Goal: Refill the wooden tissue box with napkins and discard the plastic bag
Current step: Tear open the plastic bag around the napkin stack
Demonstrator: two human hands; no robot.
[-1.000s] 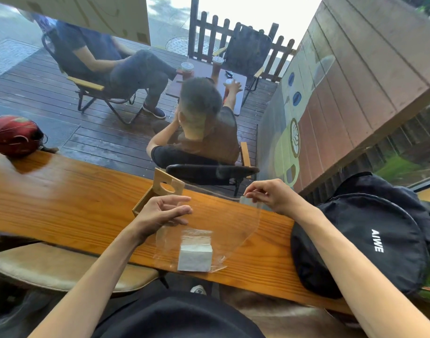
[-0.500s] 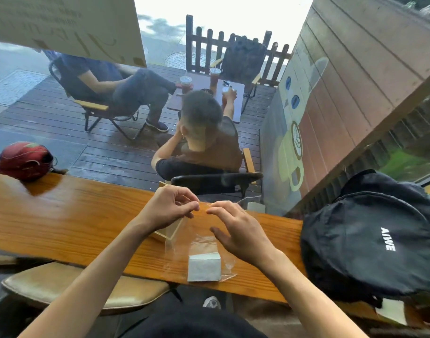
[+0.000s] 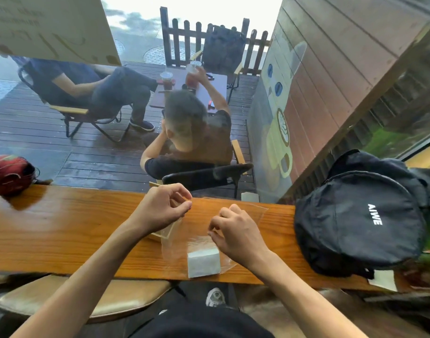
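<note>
Indoors, we sit at a long glossy wooden counter (image 3: 62, 230) facing a window onto a dark wet deck where people sit in folding chairs. Our left hand (image 3: 160, 211) pinches the upper edge of a clear plastic bag (image 3: 177, 250), fingers curled closed. Our right hand (image 3: 236, 234) pinches the bag just above a white stack of napkins (image 3: 203, 261) inside it, near the counter's front edge. The wooden tissue box (image 3: 160, 236) lies mostly hidden under our left hand. A black backpack (image 3: 360, 215) rests on the right, a red helmet (image 3: 9, 174) far left.
</note>
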